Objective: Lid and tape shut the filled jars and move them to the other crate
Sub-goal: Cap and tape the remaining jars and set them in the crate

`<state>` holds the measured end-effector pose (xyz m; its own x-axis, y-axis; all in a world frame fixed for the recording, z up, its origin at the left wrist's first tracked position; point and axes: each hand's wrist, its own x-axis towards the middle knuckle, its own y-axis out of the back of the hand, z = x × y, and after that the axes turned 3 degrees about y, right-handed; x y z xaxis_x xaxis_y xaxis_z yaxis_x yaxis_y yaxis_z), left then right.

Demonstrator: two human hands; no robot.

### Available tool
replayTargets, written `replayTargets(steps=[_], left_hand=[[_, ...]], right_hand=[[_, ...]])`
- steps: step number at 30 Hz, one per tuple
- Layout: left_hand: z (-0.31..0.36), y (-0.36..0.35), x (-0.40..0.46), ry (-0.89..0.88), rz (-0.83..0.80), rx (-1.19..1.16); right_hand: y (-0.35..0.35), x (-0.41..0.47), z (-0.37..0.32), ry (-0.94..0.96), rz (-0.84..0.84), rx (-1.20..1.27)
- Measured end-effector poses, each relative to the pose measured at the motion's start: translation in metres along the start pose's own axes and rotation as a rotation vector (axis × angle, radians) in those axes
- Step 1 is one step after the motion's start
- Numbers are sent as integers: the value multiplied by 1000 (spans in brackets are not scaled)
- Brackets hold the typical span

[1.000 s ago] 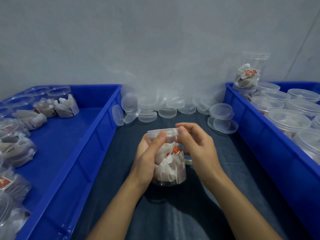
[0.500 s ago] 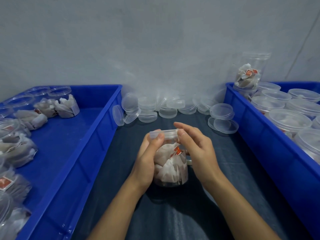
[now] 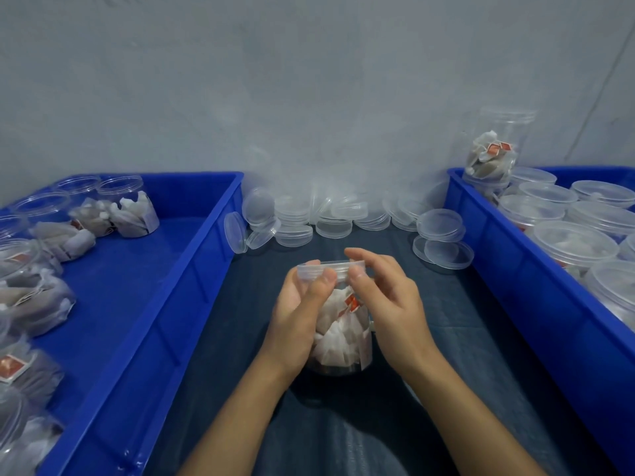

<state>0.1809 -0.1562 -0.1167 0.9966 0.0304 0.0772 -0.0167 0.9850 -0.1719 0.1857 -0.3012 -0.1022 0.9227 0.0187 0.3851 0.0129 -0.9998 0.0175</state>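
Note:
A clear jar [image 3: 343,334] filled with white tea bags stands on the dark cloth in the middle, a clear lid [image 3: 323,271] on its mouth. My left hand [image 3: 297,314] grips the jar's left side, thumb pressed on the lid's rim. My right hand [image 3: 388,300] curls round the right side, thumb and forefinger pinching the lid's edge. The left blue crate [image 3: 165,304] holds several unlidded filled jars [image 3: 134,214]. In the right blue crate [image 3: 515,269] stand several lidded jars [image 3: 574,243].
A heap of loose clear lids [image 3: 330,218] lies against the grey wall between the crates, with a few more lids [image 3: 443,245] near the right crate. One tall filled jar [image 3: 494,152] stands on others at the right crate's back corner.
The jar has turned slightly between my hands and my right fingers have shifted along the lid's rim. The jar stays in the same spot on the cloth.

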Motion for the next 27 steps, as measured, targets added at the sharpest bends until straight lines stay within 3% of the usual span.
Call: replayTargets(steps=[13, 21, 27], left_hand=[[1, -1, -3, 23, 37, -52], [1, 5, -2, 16, -26, -80], [-1, 7, -5, -62, -13, 0]], right_hand=[[-2, 0, 2, -12, 1, 65], [0, -1, 5, -10, -11, 85], [8, 3, -4, -15, -119, -121]])
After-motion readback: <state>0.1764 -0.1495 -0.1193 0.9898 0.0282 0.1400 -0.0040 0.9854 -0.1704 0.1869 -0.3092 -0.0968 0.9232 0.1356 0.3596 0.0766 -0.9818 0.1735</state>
